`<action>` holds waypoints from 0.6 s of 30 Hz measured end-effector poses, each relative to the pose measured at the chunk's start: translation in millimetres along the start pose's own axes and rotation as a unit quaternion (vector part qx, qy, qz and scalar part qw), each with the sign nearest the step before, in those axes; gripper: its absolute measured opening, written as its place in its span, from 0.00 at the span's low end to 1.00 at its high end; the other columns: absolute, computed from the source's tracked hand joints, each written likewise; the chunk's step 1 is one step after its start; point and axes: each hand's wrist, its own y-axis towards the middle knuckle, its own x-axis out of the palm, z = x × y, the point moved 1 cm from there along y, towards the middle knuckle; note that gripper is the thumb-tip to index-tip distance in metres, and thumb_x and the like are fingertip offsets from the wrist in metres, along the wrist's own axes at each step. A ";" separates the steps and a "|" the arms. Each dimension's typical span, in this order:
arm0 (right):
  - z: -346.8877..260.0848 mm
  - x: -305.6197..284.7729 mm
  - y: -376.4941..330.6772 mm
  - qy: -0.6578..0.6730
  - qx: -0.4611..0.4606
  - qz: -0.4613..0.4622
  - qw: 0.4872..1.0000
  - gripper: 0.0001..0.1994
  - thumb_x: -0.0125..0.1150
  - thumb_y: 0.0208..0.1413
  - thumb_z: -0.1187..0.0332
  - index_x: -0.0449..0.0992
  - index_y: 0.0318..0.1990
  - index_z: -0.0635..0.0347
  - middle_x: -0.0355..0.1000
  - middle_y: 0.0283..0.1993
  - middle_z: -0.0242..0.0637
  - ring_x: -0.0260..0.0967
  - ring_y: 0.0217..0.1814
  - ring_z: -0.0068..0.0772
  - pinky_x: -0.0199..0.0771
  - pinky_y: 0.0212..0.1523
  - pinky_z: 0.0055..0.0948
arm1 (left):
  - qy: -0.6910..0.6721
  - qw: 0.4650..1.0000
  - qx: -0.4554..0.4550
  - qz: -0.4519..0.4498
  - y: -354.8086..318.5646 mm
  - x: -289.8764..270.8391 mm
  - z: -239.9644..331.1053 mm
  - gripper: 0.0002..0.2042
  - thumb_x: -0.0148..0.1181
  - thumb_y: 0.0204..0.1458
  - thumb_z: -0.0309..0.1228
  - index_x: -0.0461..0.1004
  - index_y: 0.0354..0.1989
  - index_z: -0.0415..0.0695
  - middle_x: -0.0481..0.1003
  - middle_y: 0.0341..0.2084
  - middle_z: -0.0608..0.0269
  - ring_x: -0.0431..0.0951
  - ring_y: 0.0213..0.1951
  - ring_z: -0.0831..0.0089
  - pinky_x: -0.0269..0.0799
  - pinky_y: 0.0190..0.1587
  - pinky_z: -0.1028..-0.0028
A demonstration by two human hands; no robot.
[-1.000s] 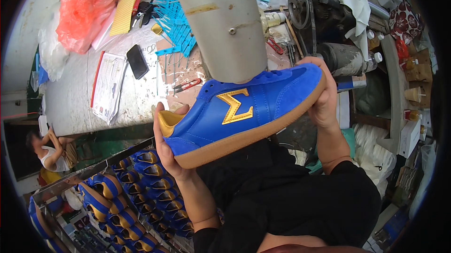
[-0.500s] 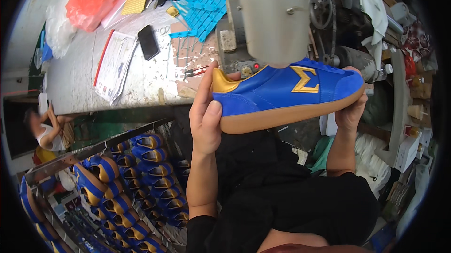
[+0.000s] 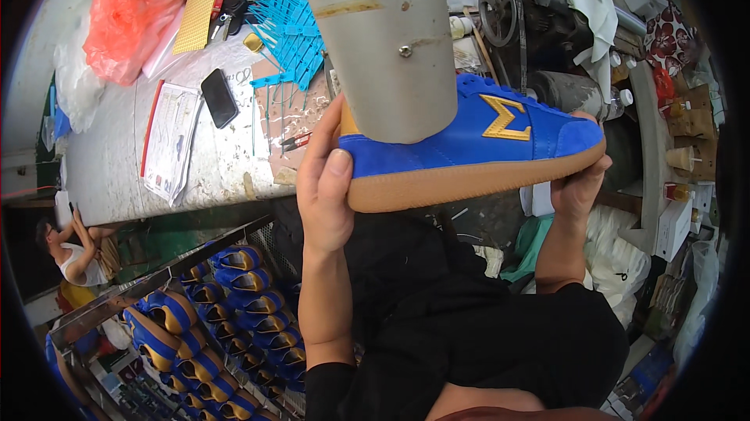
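A: Status on the shoe?

B: Blue leather-and-suede sneaker with tan rubber sole (image 3: 476,148), right of centre in frame. Toe right, heel left, near level, side face to camera.

A: Hands?

B: Both gripping it. Left hand (image 3: 325,198) clamps the heel, thumb on the near side. Right hand (image 3: 576,189) cups the toe from the right end.

A: What just changed?

B: Half a second ago the gold collar was in plain view. Now the grey metal cylinder (image 3: 383,46), coming down from the top of the frame, hides most of it. Black phone (image 3: 219,98) on the worn whitish bench (image 3: 109,163), upper left, has slid left and down with the cylinder. Shoe barely moved, grip about the same. I'd say the head shifted, not the shoe.

A: Meaning for the work?

B: My read: shoe is steady, two-handed. Gold zigzag emblem (image 3: 508,118) and toe can be checked from here; collar can't.

A: Cylinder touching the shoe?

B: Can't tell. It overlaps the upper from this angle, contact not visible.

A: Others?

B: Rows of matching blue-and-gold shoes (image 3: 242,280), lower left, apart from both hands.
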 end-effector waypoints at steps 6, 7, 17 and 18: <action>0.9 38.1 -1.7 0.022 0.072 -0.073 0.994 0.43 0.59 0.48 0.31 0.66 0.57 0.63 0.71 0.39 0.29 0.61 0.23 0.10 0.49 0.16 0.12 | -0.035 0.999 0.011 -0.013 -14.9 -28.6 6.3 0.36 0.58 0.55 0.42 0.56 0.67 0.32 0.69 0.57 0.46 0.70 0.59 0.61 0.63 0.63 0.65; 4.0 47.0 -3.5 0.038 0.107 -0.103 0.988 0.42 0.60 0.48 0.33 0.66 0.57 0.62 0.71 0.40 0.30 0.61 0.23 0.10 0.49 0.17 0.12 | -0.017 0.999 -0.010 -0.031 -28.3 -50.6 0.2 0.37 0.63 0.51 0.44 0.58 0.64 0.35 0.71 0.53 0.46 0.71 0.58 0.58 0.65 0.62 0.62; 135.1 96.0 -135.6 0.086 0.363 -0.489 0.789 0.42 0.66 0.44 0.48 0.59 0.64 0.60 0.68 0.49 0.32 0.67 0.41 0.20 0.67 0.39 0.20 | 0.484 0.861 -0.128 -0.092 -217.5 -126.9 18.3 0.22 0.70 0.45 0.47 0.82 0.32 0.36 0.76 0.23 0.61 0.74 0.33 0.72 0.63 0.44 0.69; 144.0 95.9 -147.5 0.083 0.348 -0.519 0.776 0.43 0.67 0.44 0.49 0.58 0.65 0.60 0.68 0.51 0.33 0.69 0.46 0.23 0.70 0.46 0.23 | 0.446 0.862 -0.224 -0.090 -230.5 -130.1 7.0 0.19 0.69 0.48 0.45 0.82 0.30 0.36 0.75 0.20 0.62 0.73 0.29 0.74 0.63 0.40 0.71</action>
